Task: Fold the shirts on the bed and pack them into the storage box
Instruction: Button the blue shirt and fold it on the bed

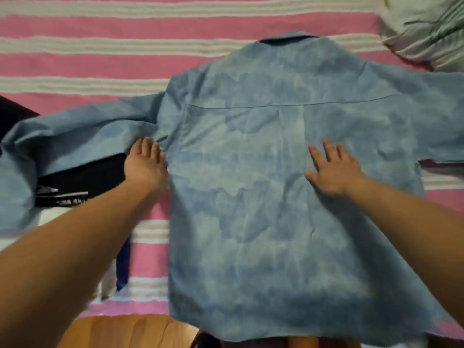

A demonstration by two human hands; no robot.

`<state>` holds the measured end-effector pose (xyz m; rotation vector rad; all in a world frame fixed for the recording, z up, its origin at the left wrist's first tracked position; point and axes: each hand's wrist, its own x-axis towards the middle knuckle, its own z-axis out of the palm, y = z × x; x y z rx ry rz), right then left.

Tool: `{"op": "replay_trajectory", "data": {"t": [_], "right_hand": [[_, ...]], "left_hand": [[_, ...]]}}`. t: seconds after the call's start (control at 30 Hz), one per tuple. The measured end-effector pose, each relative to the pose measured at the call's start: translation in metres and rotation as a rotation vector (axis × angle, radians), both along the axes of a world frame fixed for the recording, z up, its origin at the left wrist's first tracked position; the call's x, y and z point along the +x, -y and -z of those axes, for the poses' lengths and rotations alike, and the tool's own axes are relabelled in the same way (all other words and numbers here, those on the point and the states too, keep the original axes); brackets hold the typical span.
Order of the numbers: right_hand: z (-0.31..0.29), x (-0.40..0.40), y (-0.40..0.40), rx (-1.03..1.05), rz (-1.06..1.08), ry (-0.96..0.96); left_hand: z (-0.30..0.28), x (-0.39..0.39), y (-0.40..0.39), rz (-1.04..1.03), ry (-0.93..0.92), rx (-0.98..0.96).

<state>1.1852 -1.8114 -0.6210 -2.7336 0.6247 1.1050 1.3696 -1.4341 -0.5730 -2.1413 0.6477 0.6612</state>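
Shirts in view: one blue shirt [288, 197] fully spread, lying back-up on the bed [100, 28], collar pointing away from the person, hem hanging over the near edge. One seam is running straight across its upper back. Two sleeves are showing: the left one is stretching out sideways and draping over other clothes, the right one is running off the frame edge.

Hands: two, both bare. Left hand [147, 164] is lying flat with fingers straight and close together, touching the shirt's left side edge just below the armpit. Right hand [331, 169] is pressing flat on the middle of the shirt's back, fingers straight and spread wide. Neither is gripping cloth.

Other things, placed from the blue shirt: one dark garment [75, 179] with white lettering is lying to its left, partly under the left sleeve. One white piece of cloth [50, 217] is sitting just nearer than that. One strip of dark blue fabric [123, 267] is lying near the shirt's lower left edge. One crumpled white-and-green cloth [421, 28] is sitting beyond the shirt's right shoulder, not touching it. Bed cover is showing pink and white stripes on all sides. Orange-brown surface [125, 332] is showing below the hem. Picture is slightly blurred.
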Motion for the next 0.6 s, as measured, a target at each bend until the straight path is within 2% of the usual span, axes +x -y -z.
{"op": "replay_trajectory", "data": {"t": [0.03, 0.1, 0.17, 0.2, 0.3, 0.47, 0.53, 0.6], "right_hand": [[-0.002, 0.002, 0.002, 0.0, -0.015, 0.005], [-0.01, 0.007, 0.006, -0.013, -0.051, 0.125], [-0.022, 0.013, 0.01, -0.037, -0.075, 0.261], [-0.023, 0.016, 0.016, -0.056, -0.089, 0.324], [-0.009, 0.02, 0.055, -0.176, -0.064, 0.41], [0.034, 0.001, 0.143, -0.247, 0.24, 0.357], [0.035, 0.01, 0.137, -0.278, 0.313, 0.43], [0.028, 0.037, 0.123, -0.303, 0.307, 0.586]], "left_hand": [[-0.001, -0.002, 0.015, -0.058, 0.049, -0.093], [0.001, -0.008, 0.045, -0.071, 0.131, -0.464], [0.013, -0.019, 0.074, -0.027, 0.099, -0.828], [0.021, -0.024, 0.086, -0.031, 0.065, -0.899], [0.062, -0.016, 0.096, -0.124, 0.112, -0.911], [0.09, 0.012, 0.09, -0.288, 0.187, -0.781], [0.081, 0.017, 0.108, -0.273, 0.257, -0.835], [0.072, 0.033, 0.132, -0.202, 0.306, -0.959]]}}
